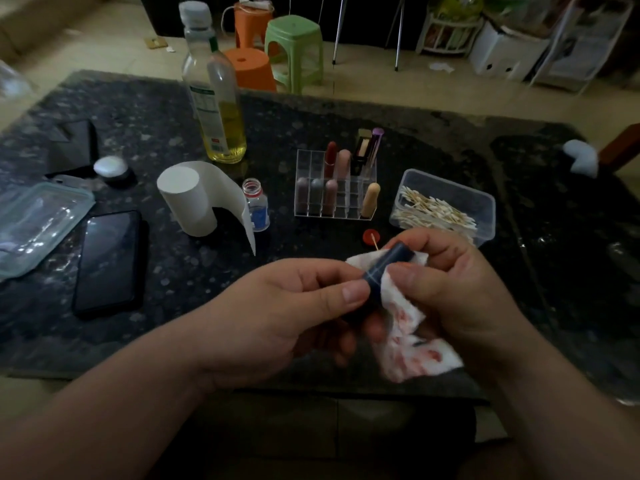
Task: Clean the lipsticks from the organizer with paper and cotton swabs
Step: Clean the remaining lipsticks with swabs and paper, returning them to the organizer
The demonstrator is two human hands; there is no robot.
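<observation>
My left hand (291, 306) pinches the lower end of a dark blue lipstick tube (388, 268) above the near part of the table. My right hand (457, 289) holds a white paper tissue (412, 344) stained red and presses it against the tube with the thumb. Behind them a clear organizer (334, 183) holds several lipsticks. A clear tub of cotton swabs (446, 206) stands to its right. A roll of paper (194, 199) stands to its left.
On the dark stone table (173, 271) lie a black phone (109, 261), a clear lid (38, 226), a small open bottle (258, 209), a red cap with a swab (371, 237) and a tall oil bottle (216, 98). Plastic stools (294, 50) stand beyond.
</observation>
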